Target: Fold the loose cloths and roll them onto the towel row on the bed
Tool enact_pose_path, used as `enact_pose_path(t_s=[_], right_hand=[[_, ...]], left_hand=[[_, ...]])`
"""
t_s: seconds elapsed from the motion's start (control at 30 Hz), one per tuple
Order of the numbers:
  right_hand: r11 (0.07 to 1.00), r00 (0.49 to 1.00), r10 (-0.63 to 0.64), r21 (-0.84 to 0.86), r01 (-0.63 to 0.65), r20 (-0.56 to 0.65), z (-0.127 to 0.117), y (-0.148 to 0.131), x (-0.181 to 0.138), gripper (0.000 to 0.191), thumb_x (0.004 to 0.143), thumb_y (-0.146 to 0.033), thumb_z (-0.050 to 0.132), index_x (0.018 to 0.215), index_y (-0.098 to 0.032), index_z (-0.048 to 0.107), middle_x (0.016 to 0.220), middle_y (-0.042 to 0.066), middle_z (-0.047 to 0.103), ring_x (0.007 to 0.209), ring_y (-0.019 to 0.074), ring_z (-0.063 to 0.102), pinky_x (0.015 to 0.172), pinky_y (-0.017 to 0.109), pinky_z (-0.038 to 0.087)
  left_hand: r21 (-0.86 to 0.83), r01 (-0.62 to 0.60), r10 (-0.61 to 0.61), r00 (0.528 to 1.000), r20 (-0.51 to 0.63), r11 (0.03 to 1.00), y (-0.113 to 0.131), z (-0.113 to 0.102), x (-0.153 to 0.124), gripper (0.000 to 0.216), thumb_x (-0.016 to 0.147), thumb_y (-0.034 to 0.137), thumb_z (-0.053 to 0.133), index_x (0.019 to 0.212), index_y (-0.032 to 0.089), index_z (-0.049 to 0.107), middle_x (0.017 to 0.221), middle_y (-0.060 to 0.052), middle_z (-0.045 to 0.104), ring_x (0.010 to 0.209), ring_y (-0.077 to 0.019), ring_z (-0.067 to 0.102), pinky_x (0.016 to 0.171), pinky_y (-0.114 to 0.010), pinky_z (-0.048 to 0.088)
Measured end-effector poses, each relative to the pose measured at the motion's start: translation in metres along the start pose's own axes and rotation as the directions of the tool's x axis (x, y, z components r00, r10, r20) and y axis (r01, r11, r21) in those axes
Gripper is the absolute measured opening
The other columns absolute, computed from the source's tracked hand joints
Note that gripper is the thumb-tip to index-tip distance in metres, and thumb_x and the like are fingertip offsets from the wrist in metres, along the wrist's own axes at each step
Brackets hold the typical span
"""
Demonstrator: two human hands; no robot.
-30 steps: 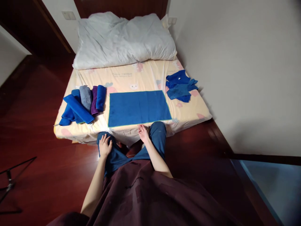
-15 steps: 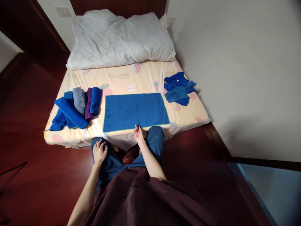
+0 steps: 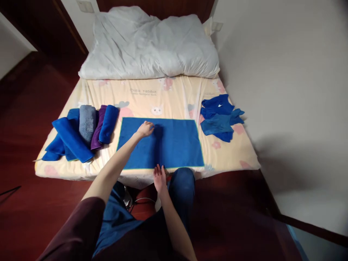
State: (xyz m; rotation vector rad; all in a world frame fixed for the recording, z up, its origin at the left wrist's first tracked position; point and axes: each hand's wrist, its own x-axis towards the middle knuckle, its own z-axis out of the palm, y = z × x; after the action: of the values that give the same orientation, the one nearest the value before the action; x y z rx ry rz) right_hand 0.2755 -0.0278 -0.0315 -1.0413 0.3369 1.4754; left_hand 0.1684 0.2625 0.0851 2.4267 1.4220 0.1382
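Note:
A blue towel (image 3: pixel 174 143) with a thin green edge lies spread flat on the bed near its front. My left hand (image 3: pixel 146 128) reaches out above the towel's left half, its fingers curled in; no object shows in it, and its shadow falls on the cloth to the right. At the towel's near edge, my right hand (image 3: pixel 160 177) has its fingers stretched out, the tips touching or just over the border.
Left of the towel lie several rolled towels: a blue roll (image 3: pixel 108 124), a purple roll (image 3: pixel 98 127), a grey roll (image 3: pixel 87 125) and more blue ones. Crumpled blue cloths (image 3: pixel 217 124) lie to the right. A white quilt or pillow (image 3: pixel 152 47) fills the bed's head.
My left hand has left my knee and moved forward over the towel. The right hand has turned palm down at the near edge. The view has shifted closer.

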Motion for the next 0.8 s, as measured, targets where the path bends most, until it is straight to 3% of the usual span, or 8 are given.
enact_pose_path(t_s=[0.13,0.3,0.53,0.8], right_hand=[[0.999,0.997,0.041,0.002,-0.041,-0.063,-0.004,0.002,0.007,0.020,0.097,-0.036,0.056,0.106,-0.027,0.071,0.125,0.006,0.072,0.101,0.0147,0.071,0.098,0.036,0.057],[0.994,0.993,0.035,-0.100,-0.047,-0.117,-0.009,0.006,0.009,0.028,0.096,-0.040,0.053,0.119,-0.028,0.065,0.133,0.010,0.068,0.107,0.0170,0.070,0.102,0.041,0.053],[0.990,0.997,0.030,-0.136,-0.039,-0.067,-0.015,0.007,0.004,0.037,0.094,-0.038,0.050,0.129,-0.028,0.056,0.137,0.011,0.067,0.112,0.0175,0.069,0.112,0.045,0.045],[0.984,0.995,0.060,-0.165,-0.073,-0.083,-0.008,-0.001,0.000,0.028,0.096,-0.038,0.051,0.120,-0.030,0.063,0.131,0.008,0.070,0.115,0.0180,0.069,0.111,0.044,0.047]], left_hand=[[0.057,0.100,-0.107,0.984,0.142,0.993,0.011,0.016,0.072,0.042,0.094,0.023,0.048,0.133,0.016,0.064,0.140,-0.014,0.062,0.133,-0.0284,0.053,0.113,-0.041,0.043],[0.058,0.137,-0.145,0.974,0.172,0.989,0.014,0.035,0.115,0.047,0.093,0.018,0.049,0.139,0.016,0.059,0.143,-0.016,0.058,0.138,-0.0294,0.048,0.113,-0.042,0.043],[-0.003,0.291,-0.286,0.945,0.161,0.957,0.010,0.045,0.150,0.041,0.093,0.031,0.058,0.133,0.020,0.064,0.138,-0.015,0.059,0.127,-0.0312,0.058,0.108,-0.042,0.048],[-0.043,0.310,-0.296,0.934,0.199,0.950,0.011,0.041,0.153,0.040,0.089,0.030,0.066,0.126,0.016,0.065,0.130,-0.020,0.062,0.124,-0.0365,0.060,0.104,-0.045,0.050]])
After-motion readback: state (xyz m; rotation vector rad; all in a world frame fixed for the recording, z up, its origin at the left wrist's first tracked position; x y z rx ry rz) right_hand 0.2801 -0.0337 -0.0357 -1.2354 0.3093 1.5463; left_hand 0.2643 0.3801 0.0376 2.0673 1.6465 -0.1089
